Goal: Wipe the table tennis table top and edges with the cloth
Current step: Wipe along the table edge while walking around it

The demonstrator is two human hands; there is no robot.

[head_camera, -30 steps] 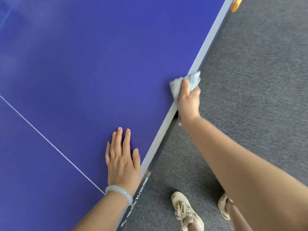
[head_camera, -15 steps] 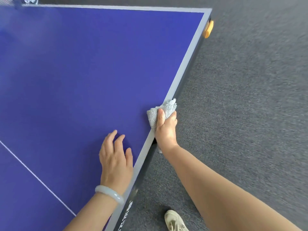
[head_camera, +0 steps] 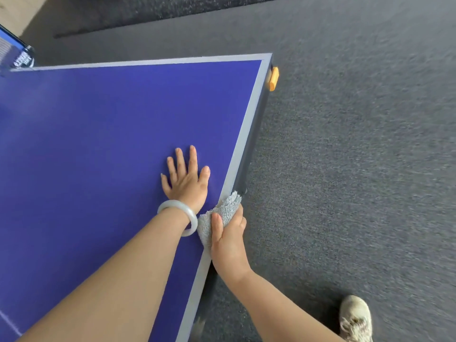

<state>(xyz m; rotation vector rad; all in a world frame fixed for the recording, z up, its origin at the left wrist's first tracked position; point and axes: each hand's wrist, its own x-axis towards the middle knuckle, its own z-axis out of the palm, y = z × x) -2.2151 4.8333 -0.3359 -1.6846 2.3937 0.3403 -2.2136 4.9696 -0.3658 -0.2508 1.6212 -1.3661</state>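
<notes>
Beside cloth (head_camera: 223,213), left hand (head_camera: 186,180) with bracelet (head_camera: 172,205); shoe (head_camera: 355,317) nearby.

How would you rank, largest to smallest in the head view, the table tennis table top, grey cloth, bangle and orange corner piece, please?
1. table tennis table top
2. grey cloth and bangle: roughly alike; the right hand hides part of the cloth, so unranked
3. orange corner piece

Only txt: white lettering on dark fitting (head_camera: 24,60) at table (head_camera: 98,144) far-left corner, unreadable blur.
</notes>
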